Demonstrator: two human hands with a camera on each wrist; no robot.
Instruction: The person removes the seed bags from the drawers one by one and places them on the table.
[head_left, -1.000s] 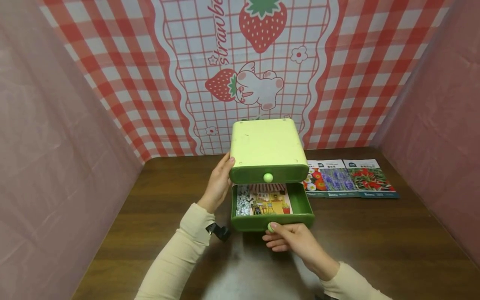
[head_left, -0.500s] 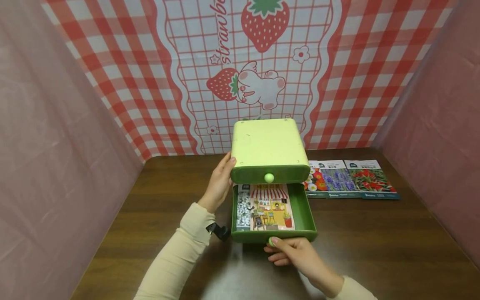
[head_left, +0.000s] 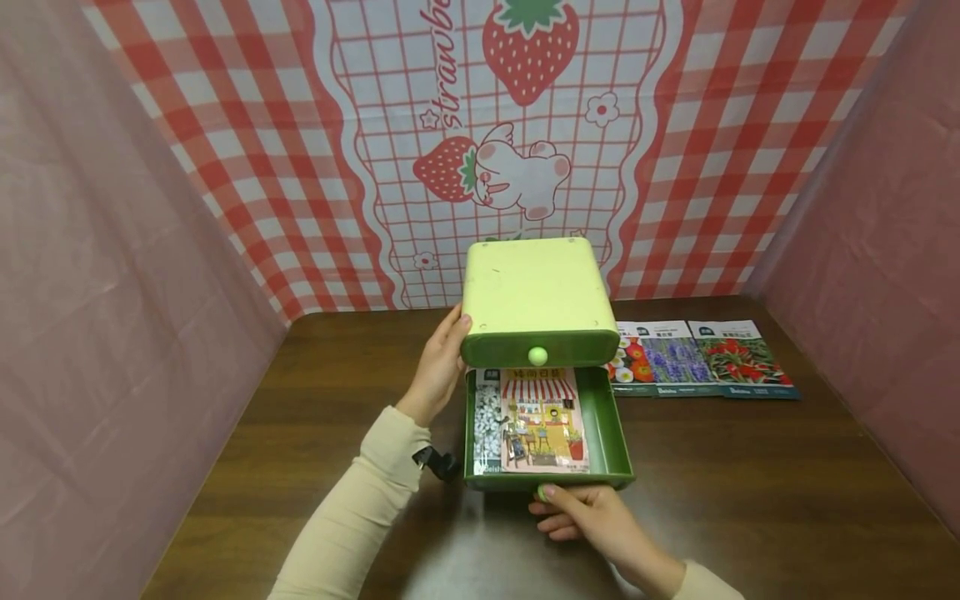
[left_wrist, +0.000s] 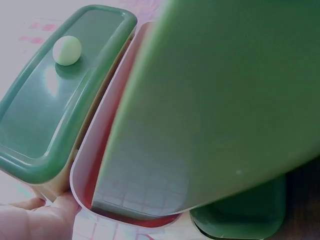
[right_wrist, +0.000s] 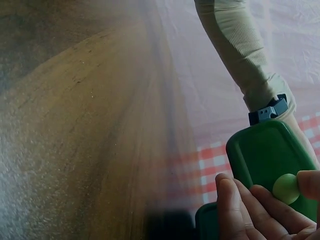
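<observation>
A small desktop drawer cabinet [head_left: 536, 283] has a pale yellow-green top and dark green drawer fronts. Its middle drawer [head_left: 611, 437] is pulled far out toward the person. Inside lie a packet with a striped-awning shop picture [head_left: 543, 429] and, partly under it, a white-flower packet [head_left: 487, 417]. My right hand [head_left: 592, 521] pinches that drawer's round light-green knob [right_wrist: 286, 189] between thumb and fingers. Against the cabinet's upper left side rests my left hand [head_left: 437, 367], thumb near the front corner. The top drawer [left_wrist: 60, 100] is closed, and a lower drawer front [left_wrist: 245, 215] shows beneath.
Several flower-picture packets [head_left: 678, 358] lie overlapping on the wooden table [head_left: 337, 400], right of the cabinet. A red checked strawberry cloth [head_left: 525, 133] hangs behind. Pink curtains [head_left: 862, 250] close off both sides.
The middle drawer has slid farther out toward the person with my right hand on its knob, showing more of the packets. My left hand stays at the cabinet's side.
</observation>
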